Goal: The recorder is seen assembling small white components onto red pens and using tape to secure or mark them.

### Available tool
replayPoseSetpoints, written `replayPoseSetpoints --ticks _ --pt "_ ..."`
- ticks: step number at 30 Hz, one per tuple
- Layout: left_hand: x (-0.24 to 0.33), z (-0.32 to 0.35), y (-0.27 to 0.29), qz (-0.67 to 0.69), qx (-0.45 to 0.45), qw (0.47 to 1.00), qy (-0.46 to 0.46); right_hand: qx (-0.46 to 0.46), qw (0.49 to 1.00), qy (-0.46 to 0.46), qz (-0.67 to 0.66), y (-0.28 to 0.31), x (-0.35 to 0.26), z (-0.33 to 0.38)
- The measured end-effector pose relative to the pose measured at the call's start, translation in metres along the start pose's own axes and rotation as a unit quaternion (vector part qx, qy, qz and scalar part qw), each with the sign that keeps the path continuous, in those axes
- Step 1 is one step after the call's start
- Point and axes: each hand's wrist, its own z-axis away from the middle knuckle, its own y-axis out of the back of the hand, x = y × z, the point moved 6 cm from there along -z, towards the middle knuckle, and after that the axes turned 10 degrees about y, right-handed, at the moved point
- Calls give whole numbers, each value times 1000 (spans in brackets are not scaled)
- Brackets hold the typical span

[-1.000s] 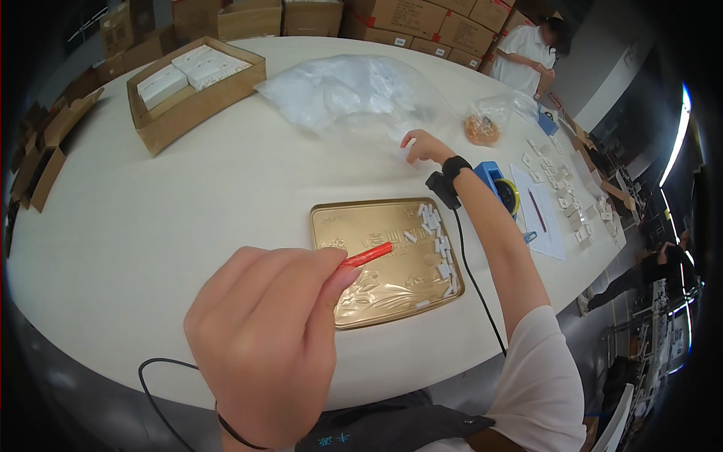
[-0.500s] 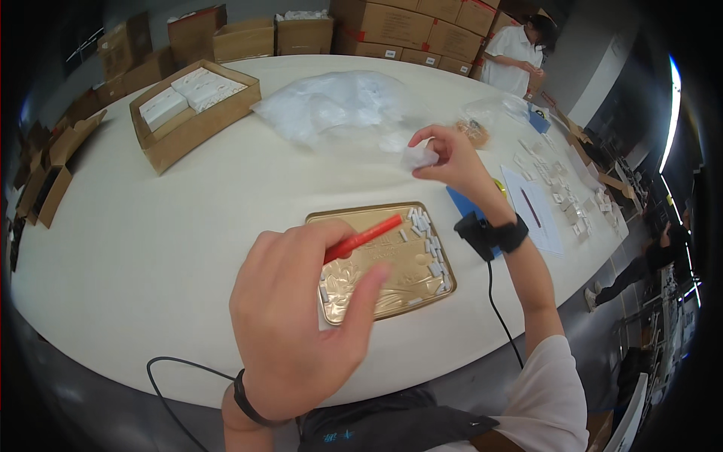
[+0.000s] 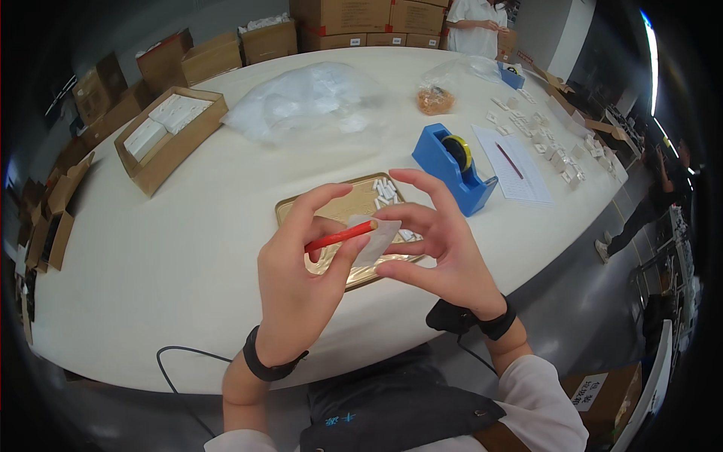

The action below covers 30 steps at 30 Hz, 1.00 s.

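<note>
My left hand (image 3: 294, 264) is closed round a slim red stick (image 3: 340, 236), shaped like a pencil, its pale tip pointing right. Just behind that tip is a small translucent white bag or sheet (image 3: 382, 239). My right hand (image 3: 452, 248) has its middle fingertips against this white piece, while the index finger and thumb stand apart from it. Exactly how the fingers grip it is partly hidden. Below both hands lies a shallow gold tray (image 3: 290, 207), largely covered by them. Short white cylinders (image 3: 385, 192) lie along its right side.
A blue tape dispenser (image 3: 456, 169) stands beyond my right hand, with a paper sheet and pen (image 3: 512, 166) beside it. Clear plastic (image 3: 309, 102), an open carton (image 3: 169, 135) and small white parts (image 3: 550, 139) lie farther off. A co-worker (image 3: 474, 26) stands across the table.
My right hand has come back toward me with the white piece, meeting the red stick over the tray. The tape dispenser it hid now shows. The view has shifted.
</note>
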Motion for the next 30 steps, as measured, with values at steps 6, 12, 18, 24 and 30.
replayPoseSetpoints --ticks 6,12,18,24,30 --pt "-4 4 -8 73 -1 997 5 79 988 -56 -119 10 16 15" --pt "-9 0 -14 97 -40 992 65 126 990 10 -61 22 12 17" --pt "-18 0 -14 166 -79 976 115 132 990 42 -4 28 -1 17" --pt "-22 0 -6 233 -97 957 143 83 956 272 71 29 -17 17" --pt "-17 6 -20 336 -167 913 160 36 974 212 69 24 -13 24"
